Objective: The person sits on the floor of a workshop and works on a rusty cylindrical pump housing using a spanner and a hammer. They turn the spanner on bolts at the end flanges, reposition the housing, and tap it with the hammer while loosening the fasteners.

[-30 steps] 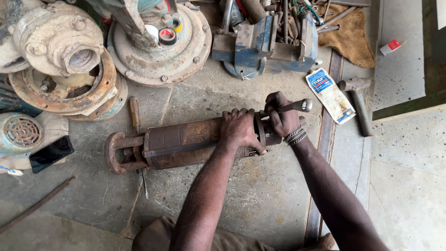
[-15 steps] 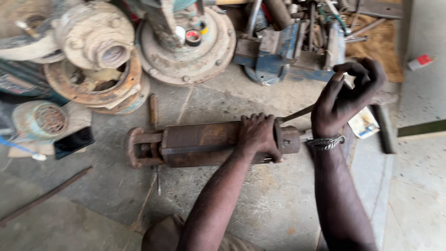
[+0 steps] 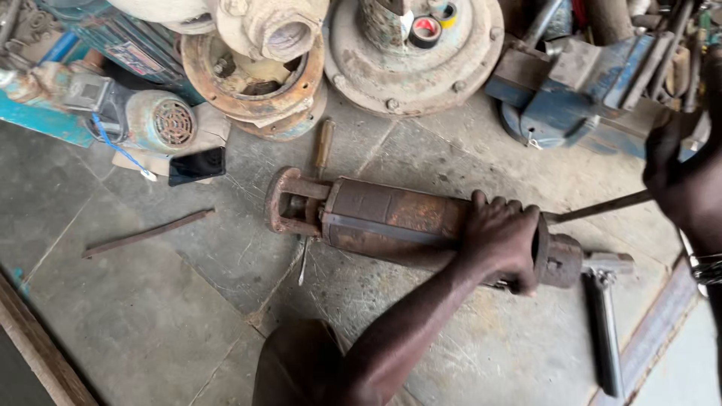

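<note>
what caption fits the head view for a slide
Left hand grips a rusty cylindrical pump body on the stone floor; right hand holds a thin rod.

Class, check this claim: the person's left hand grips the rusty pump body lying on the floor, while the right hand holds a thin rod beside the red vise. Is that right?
Not quite. The head view shows the vise is blue, not red. The left hand does grip the rusty pump body, and the right hand holds the thin rod.

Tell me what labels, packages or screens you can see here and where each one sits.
Phone: flat black rectangle with a dark screen, on the floor beside the small fan-covered motor.
Label: slanted rectangular sticker, red and pale, on the blue-green machine body top left.
Tape rolls: red and yellow rings on the round grey casing.
</note>
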`<action>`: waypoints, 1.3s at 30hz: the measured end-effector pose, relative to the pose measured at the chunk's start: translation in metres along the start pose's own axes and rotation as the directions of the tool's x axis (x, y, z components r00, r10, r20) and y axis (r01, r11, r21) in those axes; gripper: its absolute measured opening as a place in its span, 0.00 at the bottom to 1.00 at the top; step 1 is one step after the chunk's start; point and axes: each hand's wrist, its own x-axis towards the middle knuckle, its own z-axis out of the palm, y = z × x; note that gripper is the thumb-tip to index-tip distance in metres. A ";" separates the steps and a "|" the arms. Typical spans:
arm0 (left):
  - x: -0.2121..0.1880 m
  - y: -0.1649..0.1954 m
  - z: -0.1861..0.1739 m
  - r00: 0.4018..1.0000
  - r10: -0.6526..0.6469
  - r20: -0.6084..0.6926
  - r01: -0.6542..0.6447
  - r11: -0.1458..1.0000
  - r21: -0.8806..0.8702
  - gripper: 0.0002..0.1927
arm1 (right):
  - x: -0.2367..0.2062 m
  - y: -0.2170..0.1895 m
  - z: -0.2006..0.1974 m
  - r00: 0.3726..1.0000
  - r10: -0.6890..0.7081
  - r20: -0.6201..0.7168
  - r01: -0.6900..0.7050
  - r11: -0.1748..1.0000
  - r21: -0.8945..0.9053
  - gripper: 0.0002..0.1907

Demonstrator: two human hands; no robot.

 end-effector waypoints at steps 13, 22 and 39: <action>0.022 -0.003 0.013 0.998 0.055 0.039 -0.052 0.997 -0.056 0.73 | 0.061 0.063 0.201 0.991 0.131 0.016 -0.124 0.877 0.465 0.32; -0.013 -0.008 0.000 0.983 0.143 -0.118 -0.145 0.989 -0.010 0.64 | 0.051 0.075 0.186 0.931 0.366 0.008 -0.320 0.803 0.503 0.39; 0.016 -0.022 0.010 0.996 -0.004 0.089 -0.017 0.973 0.229 0.86 | -0.068 -0.010 0.104 0.779 0.175 0.602 -0.374 0.900 0.223 0.15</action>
